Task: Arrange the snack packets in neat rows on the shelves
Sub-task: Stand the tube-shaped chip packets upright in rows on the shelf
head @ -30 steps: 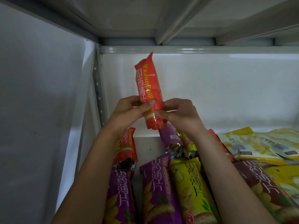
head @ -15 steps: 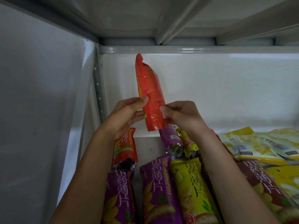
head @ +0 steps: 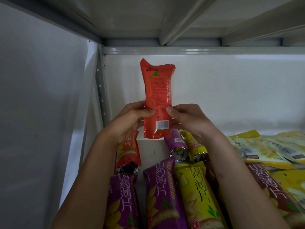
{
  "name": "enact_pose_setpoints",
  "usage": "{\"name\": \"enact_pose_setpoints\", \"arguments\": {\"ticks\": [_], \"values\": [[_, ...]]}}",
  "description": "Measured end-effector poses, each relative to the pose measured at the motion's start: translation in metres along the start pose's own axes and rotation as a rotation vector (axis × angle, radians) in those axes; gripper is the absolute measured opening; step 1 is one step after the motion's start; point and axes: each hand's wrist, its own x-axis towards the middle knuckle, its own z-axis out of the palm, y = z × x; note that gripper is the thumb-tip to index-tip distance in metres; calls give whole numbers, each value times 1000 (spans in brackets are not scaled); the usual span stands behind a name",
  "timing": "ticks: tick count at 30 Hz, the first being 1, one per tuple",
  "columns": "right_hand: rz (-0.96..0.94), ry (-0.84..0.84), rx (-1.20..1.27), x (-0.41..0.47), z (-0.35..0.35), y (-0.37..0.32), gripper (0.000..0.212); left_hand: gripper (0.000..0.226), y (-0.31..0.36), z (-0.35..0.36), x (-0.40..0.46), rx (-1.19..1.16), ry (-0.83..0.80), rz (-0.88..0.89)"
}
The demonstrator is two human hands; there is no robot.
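Head view: both hands, left [head: 130, 120] and right [head: 189, 120], pinch a red packet [head: 156, 100] upright above the shelf [head: 153, 147], its barcode side facing out, over purple packets [head: 162, 192] and yellow packets [head: 196, 190] lying below.

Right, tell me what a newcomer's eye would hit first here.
The red packet, held upright mid-frame against the white back wall, barcode side showing. The left hand and right hand pinch its lower edges. Below lie purple packets and yellow packets in rows.
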Motion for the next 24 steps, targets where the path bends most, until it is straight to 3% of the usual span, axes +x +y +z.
{"name": "enact_pose_setpoints", "arguments": {"ticks": [6, 12, 17, 24], "values": [[37, -15, -58, 3, 3, 1, 35, 27, -2, 3, 2, -42, 152, 10], [-75, 8, 174, 2, 3, -4, 32, 30, -1, 0, 0, -52, 55, -12], [-84, 63, 152, 2, -1, -4, 28, 30, 0, 2, 1, -86, 67, 30], [-80, -38, 205, -1, 2, -10, 33, 33, -6, -6, -1, 23, 91, 144]]}}
